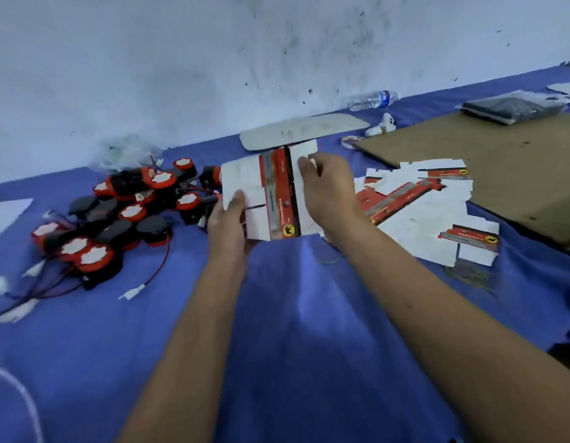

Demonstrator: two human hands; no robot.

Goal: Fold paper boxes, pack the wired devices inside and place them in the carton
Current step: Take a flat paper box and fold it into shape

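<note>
Fingers of both my hands grip one flat box blank above the blue surface: left hand pinches its near-left edge, right hand holds its right panel. Devices lie left; more blanks right, beside the carton.

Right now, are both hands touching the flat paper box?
Touching. The head view shows the left hand gripping the flat paper box at its left edge, and the right hand holding its right side, thumb on the white panel.
</note>
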